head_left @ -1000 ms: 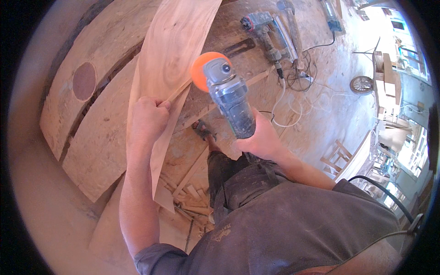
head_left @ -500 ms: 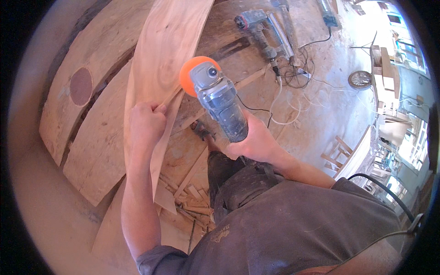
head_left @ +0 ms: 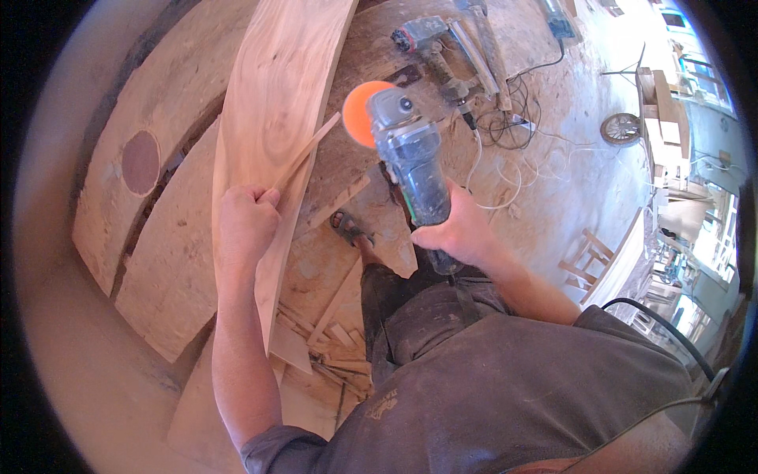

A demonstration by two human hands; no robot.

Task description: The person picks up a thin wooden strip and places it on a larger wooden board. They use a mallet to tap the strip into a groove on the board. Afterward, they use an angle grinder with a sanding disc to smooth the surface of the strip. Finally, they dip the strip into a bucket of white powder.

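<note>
Orange backing shows on the round disc (head_left: 358, 116) of a grey handheld power tool (head_left: 412, 158), held up near the centre of the frame. The right hand (head_left: 459, 229) is wrapped around the tool's body. Left of centre, the left hand (head_left: 249, 220) is closed in a fist on a thin wooden strip (head_left: 310, 148), whose narrow tip points to the upper right and ends just beside the disc's edge; whether the two touch, I cannot tell. Behind that fist, a long pale board (head_left: 272, 87) runs up to the top edge.

Work on the strip looks underway rather than complete, since strip and tool are both in hand. Its free end already narrows to a slender point; how much of its surface is smoothed, and how much is left, is too small to judge.

At the left of the frame, a brown round sheet (head_left: 141, 163) lies on a wooden slab (head_left: 101, 221). A nail gun (head_left: 423, 33) lies at upper centre, and wood offcuts (head_left: 341, 333) are scattered below centre.
</note>
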